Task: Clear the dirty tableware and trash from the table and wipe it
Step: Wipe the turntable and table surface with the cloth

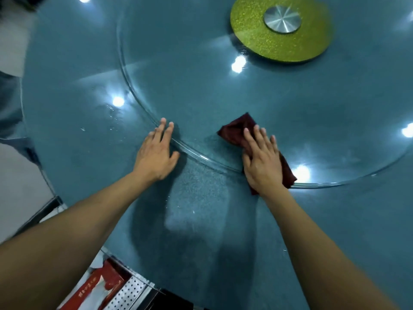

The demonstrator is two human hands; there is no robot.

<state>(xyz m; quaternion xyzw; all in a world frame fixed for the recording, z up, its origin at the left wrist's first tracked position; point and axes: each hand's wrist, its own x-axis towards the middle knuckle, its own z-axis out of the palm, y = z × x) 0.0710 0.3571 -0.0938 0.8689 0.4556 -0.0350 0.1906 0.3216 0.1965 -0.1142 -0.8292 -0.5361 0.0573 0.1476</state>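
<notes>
A dark red cloth [237,130] lies on the glass turntable [201,86] of the round teal table [78,164], near the turntable's front rim. My right hand [262,157] presses flat on the cloth with straight fingers. My left hand [157,153] rests flat on the table at the turntable's rim, fingertips touching the glass edge. No tableware or trash shows on the table.
A glittery green disc [257,36] with a metal hub [282,19] marks the turntable's centre at the top right. Wet streaks and droplets [111,117] lie left of my left hand. Below the table's near edge stand a red-and-white box [98,285] and a perforated metal tray [129,294].
</notes>
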